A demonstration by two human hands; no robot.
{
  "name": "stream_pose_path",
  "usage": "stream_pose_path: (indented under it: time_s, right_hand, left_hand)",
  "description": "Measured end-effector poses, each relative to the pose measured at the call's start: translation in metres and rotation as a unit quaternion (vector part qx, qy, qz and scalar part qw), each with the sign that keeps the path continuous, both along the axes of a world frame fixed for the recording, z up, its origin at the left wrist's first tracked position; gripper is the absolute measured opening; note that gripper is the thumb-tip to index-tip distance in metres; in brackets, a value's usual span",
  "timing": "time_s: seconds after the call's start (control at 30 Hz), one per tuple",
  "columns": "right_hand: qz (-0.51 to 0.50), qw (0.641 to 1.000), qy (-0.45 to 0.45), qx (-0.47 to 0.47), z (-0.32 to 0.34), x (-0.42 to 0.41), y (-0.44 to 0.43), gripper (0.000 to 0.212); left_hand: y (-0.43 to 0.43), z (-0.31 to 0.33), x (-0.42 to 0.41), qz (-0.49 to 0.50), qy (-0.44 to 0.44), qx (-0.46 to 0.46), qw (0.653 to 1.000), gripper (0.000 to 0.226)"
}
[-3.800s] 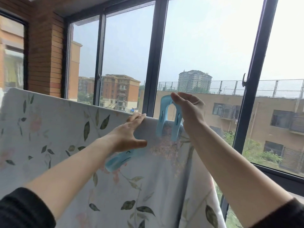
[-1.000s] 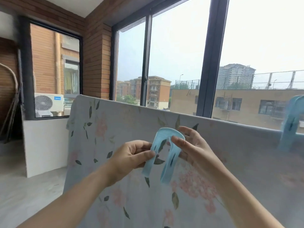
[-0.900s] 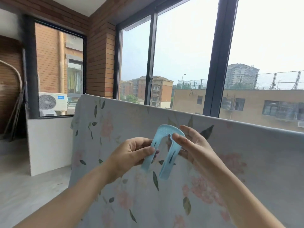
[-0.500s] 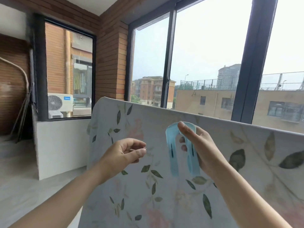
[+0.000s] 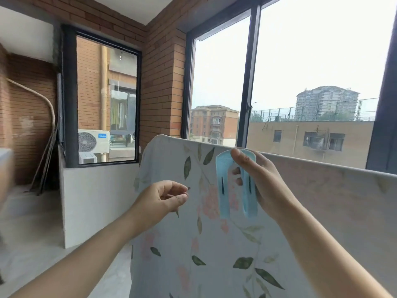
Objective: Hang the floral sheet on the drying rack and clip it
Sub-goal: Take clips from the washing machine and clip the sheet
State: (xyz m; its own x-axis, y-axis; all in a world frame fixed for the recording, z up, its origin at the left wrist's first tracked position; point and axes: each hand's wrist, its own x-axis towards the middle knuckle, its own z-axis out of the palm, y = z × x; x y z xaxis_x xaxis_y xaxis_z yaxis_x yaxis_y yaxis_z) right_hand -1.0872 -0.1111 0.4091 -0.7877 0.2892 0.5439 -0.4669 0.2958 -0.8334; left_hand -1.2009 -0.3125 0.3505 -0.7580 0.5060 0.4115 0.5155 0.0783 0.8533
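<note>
The floral sheet, white with green leaves and pink flowers, hangs over a rail that it hides, its top edge running from centre to the right. My right hand grips a large light-blue clip in front of the sheet, just below its top edge near the sheet's left end. The clip's two legs point down. My left hand hovers to the left of the clip with loosely curled fingers and holds nothing.
Tall dark-framed windows stand right behind the sheet. A brick pillar and a low white wall are to the left. An air-conditioner unit sits outside the side window. Bare floor lies at the lower left.
My view has swung left along the sheet toward its left end. My left hand has let go of the clip, and my right hand alone has raised it to the sheet's top edge.
</note>
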Motion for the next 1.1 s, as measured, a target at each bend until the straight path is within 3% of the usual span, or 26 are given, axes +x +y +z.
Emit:
stream_pose_path:
  time_s: [0.13, 0.4, 0.57, 0.83, 0.9, 1.03, 1.1]
  right_hand:
    - [0.008, 1.0, 0.009, -0.017, 0.01, -0.063, -0.004, 0.085]
    - [0.02, 0.999, 0.005, -0.047, 0.025, -0.178, -0.024, 0.077]
    - [0.041, 0.996, 0.005, -0.085, 0.024, -0.242, -0.045, 0.055]
    - [-0.048, 0.996, 0.029, -0.064, 0.033, -0.317, -0.081, 0.065]
    - [-0.061, 0.996, 0.035, -0.057, 0.036, -0.328, -0.083, 0.059]
    - [-0.078, 0.995, 0.051, -0.036, 0.048, -0.347, -0.082, 0.024]
    - [-0.09, 0.993, 0.068, -0.029, 0.051, -0.357, -0.08, 0.024]
  left_hand:
    - [-0.006, 0.017, -0.057, 0.024, 0.026, -0.013, 0.999, 0.014]
    - [-0.03, 0.018, -0.169, 0.041, 0.048, -0.03, 0.998, 0.013]
    - [-0.056, 0.019, -0.249, 0.032, 0.064, -0.03, 0.997, 0.014]
    - [-0.069, 0.036, -0.361, -0.011, 0.113, -0.027, 0.993, 0.011]
    - [-0.061, 0.042, -0.381, -0.012, 0.128, -0.009, 0.992, 0.01]
    - [-0.041, 0.053, -0.415, -0.042, 0.175, 0.016, 0.984, 0.017]
    - [-0.03, 0.055, -0.43, -0.051, 0.213, 0.027, 0.975, 0.019]
